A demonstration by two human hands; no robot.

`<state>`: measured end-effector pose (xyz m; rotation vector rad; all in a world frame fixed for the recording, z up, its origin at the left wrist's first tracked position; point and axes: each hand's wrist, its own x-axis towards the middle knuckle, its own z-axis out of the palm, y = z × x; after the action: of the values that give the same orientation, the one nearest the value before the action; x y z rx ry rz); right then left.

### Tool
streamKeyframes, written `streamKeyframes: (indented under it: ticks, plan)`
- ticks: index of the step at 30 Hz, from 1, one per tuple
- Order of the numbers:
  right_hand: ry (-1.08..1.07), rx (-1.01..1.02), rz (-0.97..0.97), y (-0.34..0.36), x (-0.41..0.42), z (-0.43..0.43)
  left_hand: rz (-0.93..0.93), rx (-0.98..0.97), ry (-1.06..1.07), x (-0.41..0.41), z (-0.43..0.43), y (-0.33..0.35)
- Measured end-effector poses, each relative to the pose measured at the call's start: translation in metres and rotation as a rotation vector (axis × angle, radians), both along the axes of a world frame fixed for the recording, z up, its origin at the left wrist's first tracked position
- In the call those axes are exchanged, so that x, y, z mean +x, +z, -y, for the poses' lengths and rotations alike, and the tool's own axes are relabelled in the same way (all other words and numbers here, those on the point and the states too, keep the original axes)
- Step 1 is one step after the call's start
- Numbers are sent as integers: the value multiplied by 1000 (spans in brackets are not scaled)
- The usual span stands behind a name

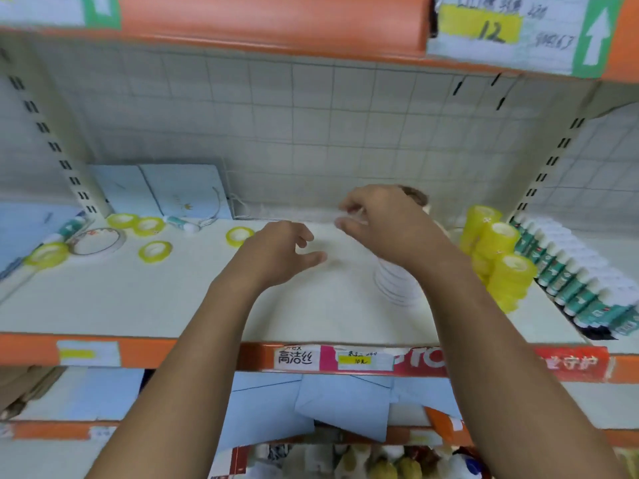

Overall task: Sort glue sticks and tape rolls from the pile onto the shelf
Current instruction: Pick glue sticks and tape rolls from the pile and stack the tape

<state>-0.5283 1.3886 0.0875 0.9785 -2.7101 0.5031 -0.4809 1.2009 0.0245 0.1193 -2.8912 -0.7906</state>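
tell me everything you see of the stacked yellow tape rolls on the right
The stacked yellow tape rolls stand as three upright columns on the right of the white shelf, one behind another. They look like glossy translucent yellow tape, each top roll showing a pale round core. Green-and-white glue sticks run close along their right side; a stack of white rolls stands to their left. Whether either touches them is unclear.
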Motion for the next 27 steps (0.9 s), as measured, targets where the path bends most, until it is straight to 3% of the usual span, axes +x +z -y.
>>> streamKeyframes:
  ticks: [7,13,20,27]
  plan:
    - [184,-1,163,-36,17,124,33,-82,214,67,101,-17]
    - [185,-30,264,-60,25,205,35,-141,300,92,175,-29]
    - [87,-9,323,-79,19,243,37,-184,186,65,231,-39]
    - [-126,7,312,-83,17,248,161,-222,49,39,254,-54]
